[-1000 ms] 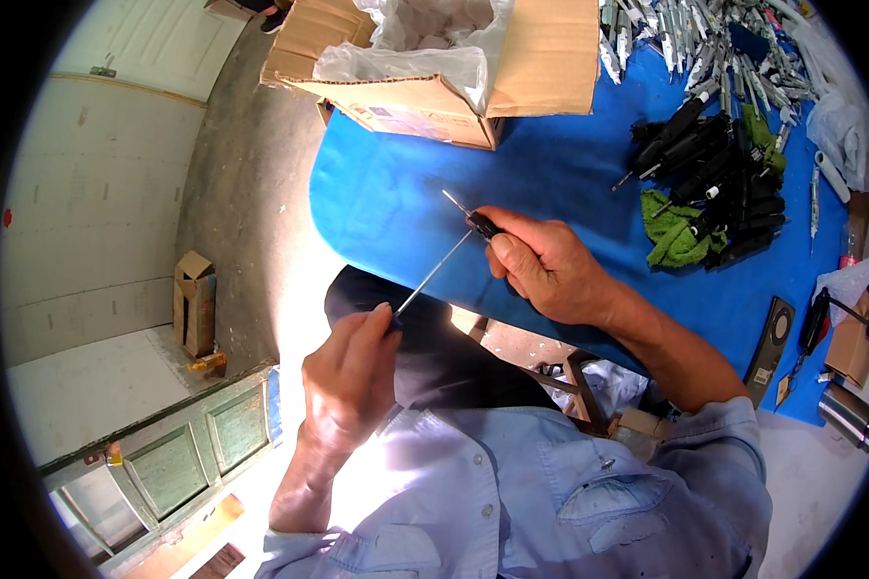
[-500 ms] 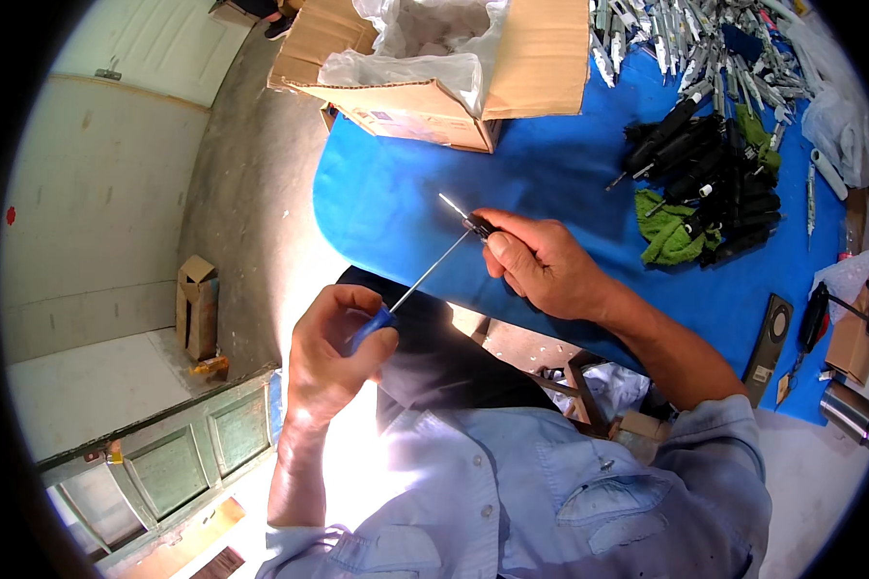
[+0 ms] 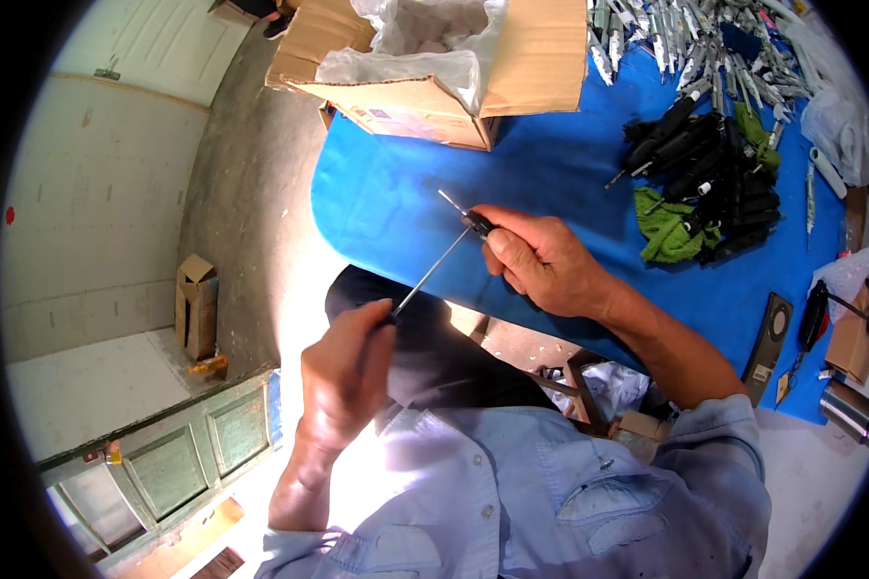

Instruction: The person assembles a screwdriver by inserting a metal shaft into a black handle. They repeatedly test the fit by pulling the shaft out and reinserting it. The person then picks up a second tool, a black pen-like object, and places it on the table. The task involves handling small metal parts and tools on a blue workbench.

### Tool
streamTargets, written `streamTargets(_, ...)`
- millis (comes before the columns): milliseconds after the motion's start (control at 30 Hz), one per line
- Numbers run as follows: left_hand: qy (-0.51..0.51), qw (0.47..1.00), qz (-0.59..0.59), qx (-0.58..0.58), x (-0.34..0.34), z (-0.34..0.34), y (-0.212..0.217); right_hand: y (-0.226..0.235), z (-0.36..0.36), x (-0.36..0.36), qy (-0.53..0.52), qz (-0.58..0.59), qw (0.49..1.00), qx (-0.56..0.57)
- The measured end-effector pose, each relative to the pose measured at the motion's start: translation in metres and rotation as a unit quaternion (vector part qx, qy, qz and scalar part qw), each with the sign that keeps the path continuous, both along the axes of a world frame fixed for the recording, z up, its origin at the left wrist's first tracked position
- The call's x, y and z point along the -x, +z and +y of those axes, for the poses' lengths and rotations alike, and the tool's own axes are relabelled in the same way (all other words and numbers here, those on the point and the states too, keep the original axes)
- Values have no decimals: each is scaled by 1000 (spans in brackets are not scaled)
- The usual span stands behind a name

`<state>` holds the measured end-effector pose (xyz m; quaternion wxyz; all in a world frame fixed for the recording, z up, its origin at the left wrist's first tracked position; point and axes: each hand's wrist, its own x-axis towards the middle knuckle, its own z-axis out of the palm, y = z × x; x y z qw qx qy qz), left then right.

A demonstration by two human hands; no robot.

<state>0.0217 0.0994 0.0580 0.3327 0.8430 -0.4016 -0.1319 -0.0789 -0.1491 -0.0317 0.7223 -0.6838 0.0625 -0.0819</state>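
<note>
My left hand is wrapped around the handle of a screwdriver, whose thin metal shaft slants up and to the right. Only the dark end of its handle shows past the fingers. At the upper end, the shaft's tip meets a small black tool with a thin metal rod. My right hand pinches that tool between thumb and fingers, with the rod pointing up and left. Most of the tool's body is hidden in the right palm. Both hands are near the front edge of the blue-covered table.
An open cardboard box with a plastic liner stands at the table's far side. Black tools lie on a green cloth to the right, below a heap of grey slender parts. A metal cylinder is at the right edge.
My left hand has rolled over on the screwdriver handle, so its back now faces up and the blue grip is mostly covered. The right hand and black tool stay nearly still.
</note>
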Motion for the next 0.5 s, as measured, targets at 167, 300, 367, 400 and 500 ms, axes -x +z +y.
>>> streamTargets(167, 145, 810, 564, 73, -35, 11, 3, 2, 1, 1, 26, -33, 998, 43)
streamTargets(300, 173, 867, 465, 50, -17, -2, 8, 1, 3, 0, 12, -6, 999, 31)
streamTargets(367, 166, 911, 376, 44, -11, -7, 11, -4, 1, -1, 24, -2, 999, 25)
streamTargets(400, 158, 914, 374, -2, -14, -4, 20, -4, 1, 0, 24, -1, 999, 24)
streamTargets(500, 112, 967, 227, -10, -4, -1, 21, -4, 0, 0, 24, -2, 1000, 18)
